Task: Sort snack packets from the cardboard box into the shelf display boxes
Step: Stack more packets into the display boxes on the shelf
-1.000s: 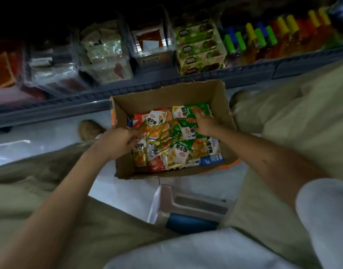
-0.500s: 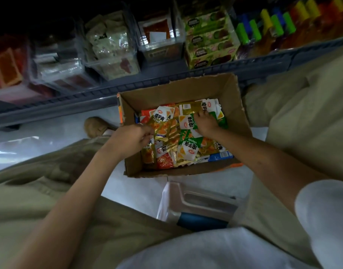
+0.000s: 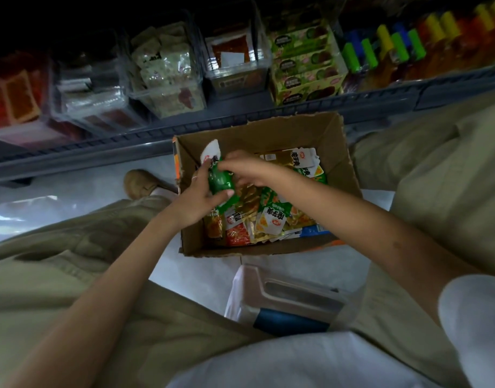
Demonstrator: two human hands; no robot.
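- Head view, looking down: cardboard box (image 3: 268, 135) sits open on the floor (image 3: 87, 191), between the person's knees and just in front of the shelf (image 3: 240, 120).
- Left hand (image 3: 196, 201) is over the box's left side, fingers curled round a green packet (image 3: 219, 182), thumb pressed flat on its front. Packet is held above the pile, white end tilted up toward the box's far-left corner.
- Right hand (image 3: 247, 170) reaches across from the right, fingers bunched together and pinching the same packet near its upper part. Fingertips are partly hidden, so I can't tell the exact grip.
- Loose snack packets (image 3: 273, 219) in green, orange, gold and red with white labels lie piled in the box, mostly toward the near and right sides.
- Shelf holds clear bins (image 3: 168, 79) with pale and red packets, a stack of green cartons (image 3: 305, 68) to their right, then bottles (image 3: 394, 49) with green, yellow and blue caps.
- Tan shoe (image 3: 140, 182) is on the floor just left of the box.
- White plastic object (image 3: 291, 289) with a blue part sits on the near side of the box, close to the person.
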